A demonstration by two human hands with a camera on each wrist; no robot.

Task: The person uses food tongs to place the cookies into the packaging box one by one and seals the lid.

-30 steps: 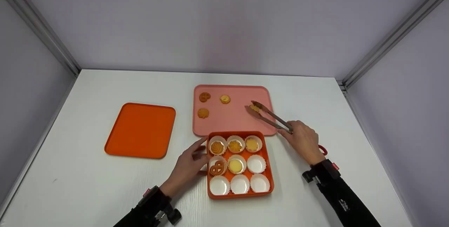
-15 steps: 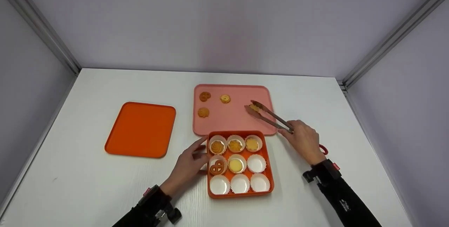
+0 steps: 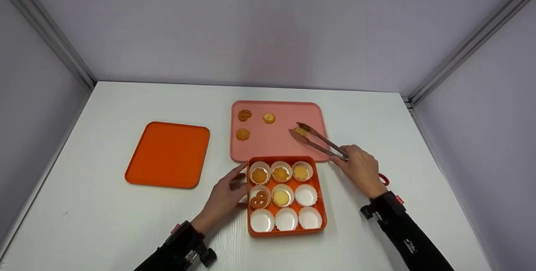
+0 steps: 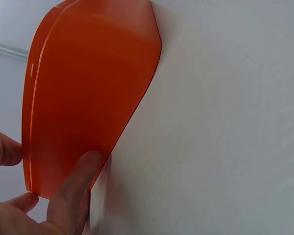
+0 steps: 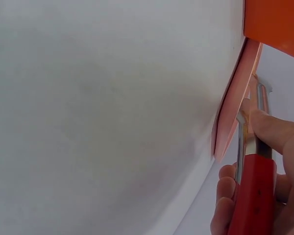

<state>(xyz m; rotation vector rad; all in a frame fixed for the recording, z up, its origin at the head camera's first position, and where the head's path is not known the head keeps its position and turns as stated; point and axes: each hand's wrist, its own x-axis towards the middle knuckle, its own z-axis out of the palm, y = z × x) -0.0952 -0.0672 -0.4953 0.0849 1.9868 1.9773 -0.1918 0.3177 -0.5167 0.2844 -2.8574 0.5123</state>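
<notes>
My right hand [image 3: 359,168] grips red-handled metal tongs [image 3: 324,140], also in the right wrist view [image 5: 255,191]. Between the tongs' tips is a small yellow cookie [image 3: 300,131], over the right part of the pink tray [image 3: 276,149]. My left hand [image 3: 226,197] rests its fingers against the left side of an orange box [image 3: 321,191]; the left wrist view shows the fingertips [image 4: 91,157] on the box wall [image 4: 88,88]. White paper cups fill the box. The back row holds cookies; the middle row has a pretzel [image 3: 259,200] and a round yellow cookie [image 3: 281,198]. Other cups, such as this paper cup [image 3: 287,220], are bare.
On the pink tray's left lie a pretzel cookie [image 3: 244,115], a ring-topped cookie [image 3: 269,118] and a shell-like cookie [image 3: 242,134]. An orange lid-like tray [image 3: 167,156] lies flat at the left of the white table [image 3: 104,220]. Grey walls [image 3: 268,32] enclose the table.
The tongs and the cookie between their tips have shifted slightly left and toward me, along with my right hand. My left hand and the box have stayed put.
</notes>
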